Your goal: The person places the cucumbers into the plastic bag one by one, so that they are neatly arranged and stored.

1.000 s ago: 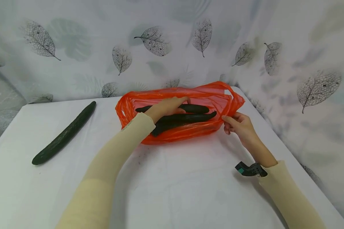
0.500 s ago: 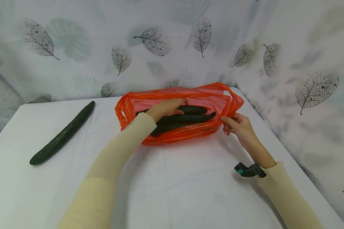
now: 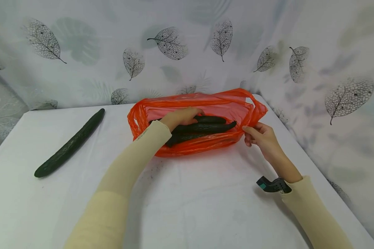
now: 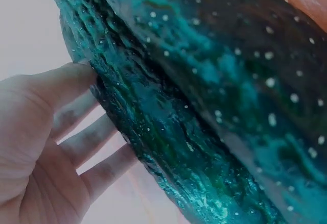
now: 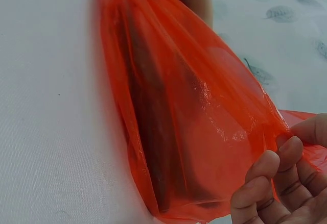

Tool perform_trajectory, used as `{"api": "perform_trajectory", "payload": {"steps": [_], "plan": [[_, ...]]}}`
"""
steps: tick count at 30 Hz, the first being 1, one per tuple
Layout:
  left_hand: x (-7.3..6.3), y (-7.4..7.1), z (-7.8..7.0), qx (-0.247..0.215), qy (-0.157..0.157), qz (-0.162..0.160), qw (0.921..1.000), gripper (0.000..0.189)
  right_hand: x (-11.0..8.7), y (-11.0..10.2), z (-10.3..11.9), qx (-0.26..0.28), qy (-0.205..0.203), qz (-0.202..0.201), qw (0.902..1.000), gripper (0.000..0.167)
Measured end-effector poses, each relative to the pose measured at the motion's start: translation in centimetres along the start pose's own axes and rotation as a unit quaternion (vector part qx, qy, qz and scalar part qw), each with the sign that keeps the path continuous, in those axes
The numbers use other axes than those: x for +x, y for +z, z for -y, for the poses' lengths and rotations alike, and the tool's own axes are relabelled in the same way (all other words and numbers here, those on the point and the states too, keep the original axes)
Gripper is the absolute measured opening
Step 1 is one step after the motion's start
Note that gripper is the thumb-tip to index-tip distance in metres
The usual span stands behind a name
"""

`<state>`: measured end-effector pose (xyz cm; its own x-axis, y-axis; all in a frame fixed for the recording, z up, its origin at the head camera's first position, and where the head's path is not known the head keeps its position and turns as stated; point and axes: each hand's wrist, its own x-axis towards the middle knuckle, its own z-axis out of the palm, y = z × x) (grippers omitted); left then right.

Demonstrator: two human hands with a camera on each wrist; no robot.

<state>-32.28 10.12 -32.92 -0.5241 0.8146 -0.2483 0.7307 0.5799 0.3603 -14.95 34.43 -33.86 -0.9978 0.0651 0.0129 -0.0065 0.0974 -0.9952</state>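
Note:
An orange-red plastic bag (image 3: pixel 193 149) lies on its side at the back of the table, its mouth gaping upward. Several dark green cucumbers lie inside, among them a middle one (image 3: pixel 205 128) and a front one (image 3: pixel 187 137). Reaching into the bag, my left hand (image 3: pixel 184 117) holds the rear cucumber (image 3: pixel 210 119). The left wrist view shows the thumb and fingers (image 4: pixel 76 81) around a bumpy cucumber (image 4: pixel 133 106), another lying right beside it. My right hand (image 3: pixel 263 140) pinches the bag's right edge between thumb and fingertips, as the right wrist view also shows.
One long cucumber (image 3: pixel 71 143) lies slantwise on the left of the white-covered table (image 3: pixel 205 200). Leaf-patterned cloth (image 3: pixel 193 45) hangs behind the table and along its right side. A dark band (image 3: pixel 273 185) sits on the right wrist.
The view shifts slightly. Both hands keep their places; the rear cucumber under the left hand has shifted a little.

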Motion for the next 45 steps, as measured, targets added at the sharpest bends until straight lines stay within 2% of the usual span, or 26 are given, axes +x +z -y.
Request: {"api": "perform_trajectory", "payload": {"steps": [15, 21, 26, 35, 40, 45], "plan": [[-0.7, -1.3, -0.7, 0.046, -0.041, 0.004, 0.9981, 0.038, 0.0, 0.1, 0.2, 0.015, 0.022, 0.002, 0.9997, 0.015], [-1.5, -1.8, -0.6, 0.045, -0.039, -0.001, 0.9982, 0.035, 0.1, 0.1, -0.1, 0.016, 0.025, 0.007, 0.9995, 0.013], [-2.5, -2.3, -0.8, 0.040, -0.030, -0.016, 0.9986, 0.033, 0.2, 0.0, -0.1, 0.007, 0.030, 0.006, 0.9995, 0.015], [-4.1, -3.3, -2.1, 0.080, 0.006, -0.043, 0.9959, 0.030, 0.1, 0.2, -0.4, 0.022, 0.040, 0.002, 0.9990, 0.014], [-5.7, -4.3, -3.1, 0.071, 0.016, -0.071, 0.9948, 0.029, 0.2, 0.3, -0.4, 0.018, 0.041, 0.002, 0.9990, 0.013], [-7.6, -4.9, -3.5, 0.074, 0.011, -0.087, 0.9935, 0.030, 0.4, 0.2, -0.3, 0.013, 0.053, -0.001, 0.9985, 0.013]]}}
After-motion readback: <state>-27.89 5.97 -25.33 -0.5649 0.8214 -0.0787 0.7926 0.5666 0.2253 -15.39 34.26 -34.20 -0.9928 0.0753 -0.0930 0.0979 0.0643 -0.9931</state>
